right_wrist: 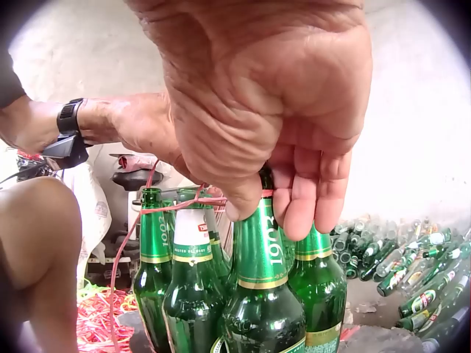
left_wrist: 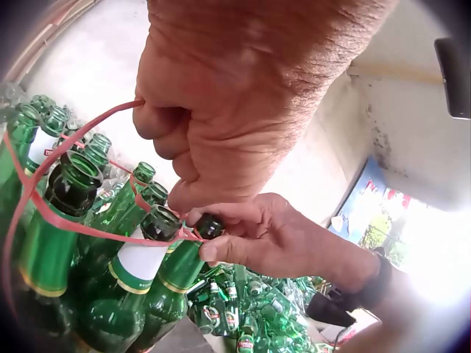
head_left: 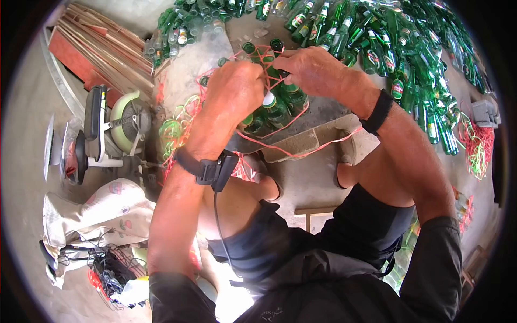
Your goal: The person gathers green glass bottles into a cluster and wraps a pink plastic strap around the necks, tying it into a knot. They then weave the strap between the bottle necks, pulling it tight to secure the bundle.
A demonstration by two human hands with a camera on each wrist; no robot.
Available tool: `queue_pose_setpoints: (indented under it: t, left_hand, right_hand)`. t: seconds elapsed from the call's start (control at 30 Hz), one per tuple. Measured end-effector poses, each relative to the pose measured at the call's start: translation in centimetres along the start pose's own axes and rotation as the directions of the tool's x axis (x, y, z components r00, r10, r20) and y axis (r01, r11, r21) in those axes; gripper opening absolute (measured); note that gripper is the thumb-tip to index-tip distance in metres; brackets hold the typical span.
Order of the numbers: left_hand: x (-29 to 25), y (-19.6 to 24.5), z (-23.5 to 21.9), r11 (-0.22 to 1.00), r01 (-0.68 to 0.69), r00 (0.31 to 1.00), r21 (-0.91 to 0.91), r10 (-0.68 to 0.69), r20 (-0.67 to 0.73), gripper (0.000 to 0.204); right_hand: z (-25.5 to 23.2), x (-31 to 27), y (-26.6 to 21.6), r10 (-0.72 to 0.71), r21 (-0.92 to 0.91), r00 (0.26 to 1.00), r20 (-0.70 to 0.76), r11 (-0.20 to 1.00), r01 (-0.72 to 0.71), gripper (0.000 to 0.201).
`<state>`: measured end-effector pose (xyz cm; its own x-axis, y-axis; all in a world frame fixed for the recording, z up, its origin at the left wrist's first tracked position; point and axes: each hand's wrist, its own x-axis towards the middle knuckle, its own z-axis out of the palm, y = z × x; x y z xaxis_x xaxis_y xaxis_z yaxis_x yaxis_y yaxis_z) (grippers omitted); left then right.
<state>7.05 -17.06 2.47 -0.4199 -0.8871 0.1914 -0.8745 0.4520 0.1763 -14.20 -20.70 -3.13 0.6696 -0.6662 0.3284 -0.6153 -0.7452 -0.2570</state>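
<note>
Several green beer bottles [right_wrist: 193, 294] stand upright in a tight cluster in front of the person, with pink plastic twine [head_left: 293, 155] crossing between their necks. My left hand [head_left: 234, 89] is curled into a fist above them and grips the twine, which runs out of the fist in the left wrist view. The right hand [head_left: 318, 72] holds one bottle's neck [right_wrist: 257, 254] between thumb and fingers, where the twine loops round it. Its mouth is hidden by the hand in the right wrist view. A slack length of twine hangs in front of the cluster.
A large heap of green bottles [head_left: 398, 54] covers the floor at the back and right. Tangled pink and green twine [head_left: 476, 145] lies at far right. Concrete blocks [head_left: 296, 144] sit before the feet. A wheeled machine [head_left: 126, 124] and wooden strips [head_left: 107, 54] are at left.
</note>
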Motion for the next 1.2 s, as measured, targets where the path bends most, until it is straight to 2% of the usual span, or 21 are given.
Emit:
queue_pose_setpoints:
  t: [0.13, 0.2, 0.43, 0.5, 0.73, 0.8, 0.9, 1.0, 1.13, 1.2]
  left_hand:
    - [1.2, -0.9, 0.2, 0.997, 0.038, 0.998, -0.061, -0.035, 0.045, 0.015]
    - [1.6, -1.5, 0.3, 0.989, 0.124, 0.988, -0.074, -0.116, 0.106, 0.017]
    - [2.1, -2.9, 0.6, 0.968, 0.218, 0.957, -0.122, -0.188, 0.221, 0.02]
    - [2.0, -3.1, 0.6, 0.934, 0.312, 0.926, -0.174, -0.258, 0.276, 0.02]
    - [0.0, -3.2, 1.8, 0.948, 0.318, 0.919, -0.013, -0.305, 0.249, 0.024]
    - [-0.2, -3.0, 1.8, 0.91, 0.411, 0.883, -0.058, -0.382, 0.272, 0.025]
    - [-0.3, -2.2, 0.9, 0.905, 0.424, 0.869, 0.024, -0.414, 0.272, 0.026]
    - [-1.0, -1.8, 1.0, 0.9, 0.434, 0.875, 0.037, -0.431, 0.221, 0.025]
    - [-1.5, -0.6, 0.8, 0.894, 0.429, 0.871, 0.129, -0.447, 0.205, 0.023]
    - [-1.8, -0.3, 0.9, 0.899, 0.394, 0.89, 0.19, -0.425, 0.166, 0.023]
  right_hand:
    - [0.1, -0.2, 0.1, -0.014, 0.023, 1.0, -0.013, 1.0, 0.014, 0.032]
    - [0.0, -0.2, 0.1, 0.003, 0.033, 1.0, 0.003, 0.999, -0.003, 0.032]
    - [-0.3, -0.3, -0.2, -0.03, 0.042, 0.998, -0.046, 0.999, 0.032, 0.032]
    - [-0.4, -0.4, -0.2, -0.027, 0.039, 0.999, -0.043, 0.999, 0.029, 0.032]
    - [-0.1, -0.3, 0.0, -0.061, 0.045, 0.997, -0.049, 0.997, 0.063, 0.03]
    - [-0.1, -0.5, -0.2, -0.07, 0.045, 0.997, -0.038, 0.996, 0.072, 0.03]
    - [-0.2, -0.1, -0.5, -0.049, 0.044, 0.998, -0.038, 0.998, 0.051, 0.03]
    - [-0.3, -0.3, -0.9, -0.01, 0.036, 1.0, 0.004, 0.999, 0.01, 0.031]
    - [-0.3, -0.2, -0.9, -0.008, 0.034, 0.999, -0.046, 0.999, 0.01, 0.031]
    - [-0.4, -0.2, -1.1, -0.005, 0.018, 0.998, -0.061, 1.0, 0.006, 0.031]
